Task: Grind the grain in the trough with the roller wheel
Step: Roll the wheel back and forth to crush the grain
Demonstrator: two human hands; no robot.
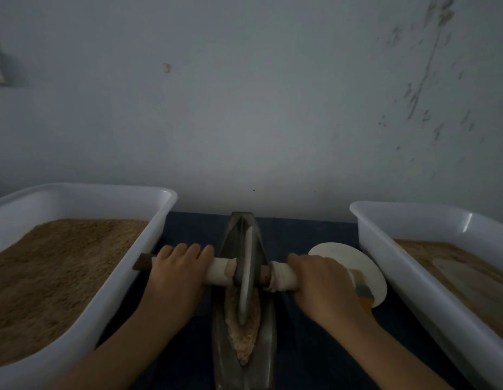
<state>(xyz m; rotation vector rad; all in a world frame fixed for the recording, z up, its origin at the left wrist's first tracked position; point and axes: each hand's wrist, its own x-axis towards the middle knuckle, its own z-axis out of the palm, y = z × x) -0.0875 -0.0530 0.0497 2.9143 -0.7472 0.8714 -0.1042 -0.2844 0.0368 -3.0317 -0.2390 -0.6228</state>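
Your left hand (178,270) and right hand (319,280) are both wrapped tight round the axle handle (219,273), one either side of the roller wheel (247,274), which sits upright in the trough (265,342) on the grain (241,337), with a white tub (84,192) left of the trough

We find no legible text, label, brand, number or sign on any surface in the head view. The white disc (354,266) beside the trough carries grey and orange colour patches only, with no readable characters.
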